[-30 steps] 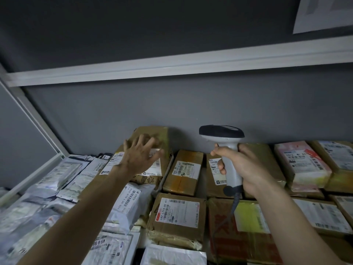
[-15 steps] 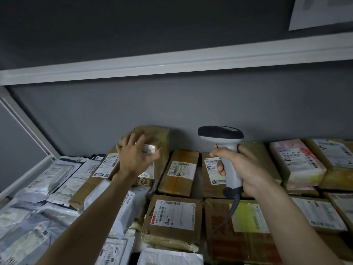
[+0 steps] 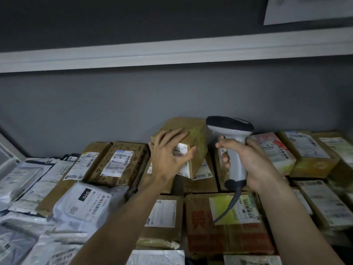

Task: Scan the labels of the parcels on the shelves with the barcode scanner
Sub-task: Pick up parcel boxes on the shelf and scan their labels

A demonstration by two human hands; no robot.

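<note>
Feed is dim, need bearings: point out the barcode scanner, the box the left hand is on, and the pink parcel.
barcode scanner (image 3: 236, 159): head view, white handle.
brown box (image 3: 188, 128): head view, taped top face.
pink parcel (image 3: 271, 145): head view, its label.

The back wall (image 3: 133, 104) is painted a dark grey and looks flat and plain. A white horizontal rail (image 3: 172, 51) runs across it from left to right, slightly rising toward the right. Above the rail, in the upper right corner, a pale sheet of paper (image 3: 309, 8) is on the wall. At the far left a white frame bar (image 3: 7, 152) slants down. The light is dim.
</note>
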